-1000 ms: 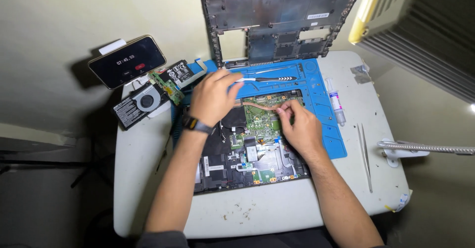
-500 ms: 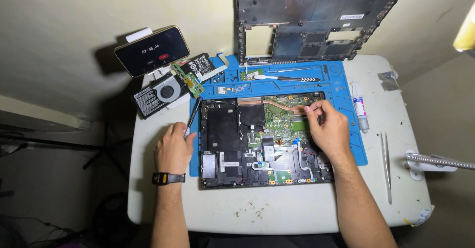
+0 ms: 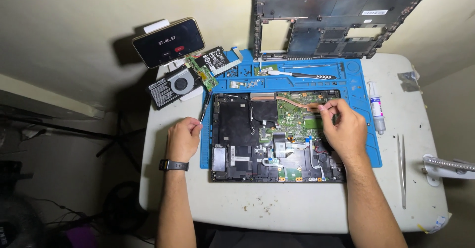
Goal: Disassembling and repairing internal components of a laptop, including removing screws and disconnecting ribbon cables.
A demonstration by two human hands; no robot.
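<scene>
The left hand point(image 3: 183, 138) pinched a slim tool point(image 3: 204, 107) beside the opened laptop point(image 3: 277, 136) while the right hand point(image 3: 345, 129) pinched its copper heatpipe point(image 3: 297, 102), best lifted evenly.

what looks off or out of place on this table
The fan and a small circuit board hang over the table's back left corner, half off the blue mat. Crumbs dot the front edge. The left hand holds a thin tool.

Cut off by the top edge: upright laptop cover point(image 3: 341, 15). Hidden under right hand point(image 3: 344, 129): part of green board point(image 3: 297, 117). Too small to tell: tool tip in left hand point(image 3: 183, 138).
</scene>
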